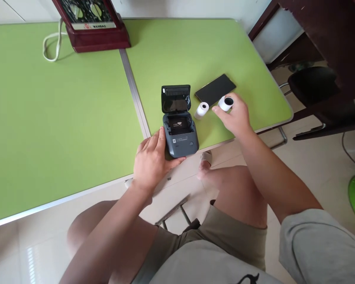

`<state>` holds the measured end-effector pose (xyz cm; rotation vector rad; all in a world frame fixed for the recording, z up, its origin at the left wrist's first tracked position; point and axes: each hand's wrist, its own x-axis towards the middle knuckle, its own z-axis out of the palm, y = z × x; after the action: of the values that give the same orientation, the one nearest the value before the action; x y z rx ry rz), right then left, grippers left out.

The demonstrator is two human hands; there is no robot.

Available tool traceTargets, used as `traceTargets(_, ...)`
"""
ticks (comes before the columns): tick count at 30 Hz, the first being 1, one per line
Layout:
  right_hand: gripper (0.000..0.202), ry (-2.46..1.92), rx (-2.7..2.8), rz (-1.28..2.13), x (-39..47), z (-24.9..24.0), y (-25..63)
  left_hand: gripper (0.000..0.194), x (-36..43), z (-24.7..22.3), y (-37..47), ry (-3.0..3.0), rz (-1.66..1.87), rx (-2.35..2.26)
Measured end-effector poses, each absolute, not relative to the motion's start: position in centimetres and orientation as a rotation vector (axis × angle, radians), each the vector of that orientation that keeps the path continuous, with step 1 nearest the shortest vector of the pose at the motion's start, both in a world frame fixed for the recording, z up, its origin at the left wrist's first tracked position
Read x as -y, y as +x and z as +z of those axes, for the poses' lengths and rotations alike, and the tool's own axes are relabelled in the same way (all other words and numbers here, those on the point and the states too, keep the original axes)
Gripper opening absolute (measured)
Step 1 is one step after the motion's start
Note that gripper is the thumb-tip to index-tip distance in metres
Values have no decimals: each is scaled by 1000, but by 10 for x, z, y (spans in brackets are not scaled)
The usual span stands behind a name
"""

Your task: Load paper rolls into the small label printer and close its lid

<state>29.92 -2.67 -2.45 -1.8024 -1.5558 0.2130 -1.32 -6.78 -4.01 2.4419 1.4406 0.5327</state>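
A small dark grey printer point(183, 145) stands near the front edge of the green table, its black lid point(176, 99) raised and its inner compartment exposed. My left hand point(152, 157) lies against the printer's left side and front corner, fingers stretched out and thumb along the bottom edge. In my right hand point(235, 114) is a white roll point(224, 103) with a dark round core, gripped between thumb and fingers. A smaller white roll point(200, 111) sits between the printer and my right hand. Behind both rolls lies a black phone point(215, 89).
The green table point(62, 118) has a metal seam running left of the printer. A dark red appliance point(100, 39) with a white cord point(58, 45) stands at the back. Dark furniture point(328, 47) and a black seat point(313, 86) are on the right, beyond the table's edge.
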Motion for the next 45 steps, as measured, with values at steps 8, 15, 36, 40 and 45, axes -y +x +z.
traceTargets(8, 55, -1929, 1542, -40, 38, -35, 309, 111, 69, -39, -13, 2441, 502, -1431)
traceTargets(15, 42, -1752, 1855, -27, 42, -14, 238, 114, 68, -40, -14, 2454, 506, -1449)
traceTargets(36, 55, -1273, 1745, 258, 53, -49, 265, 113, 70, -41, -12, 2462, 548, -1431)
traceTargets(40, 43, -1225, 1827, 250, 56, -17, 245, 112, 70, -41, -11, 2469, 538, -1424)
traceTargets(45, 32, -1358, 2134, 260, 36, 11, 215, 110, 69, -40, -11, 2461, 539, -1427)
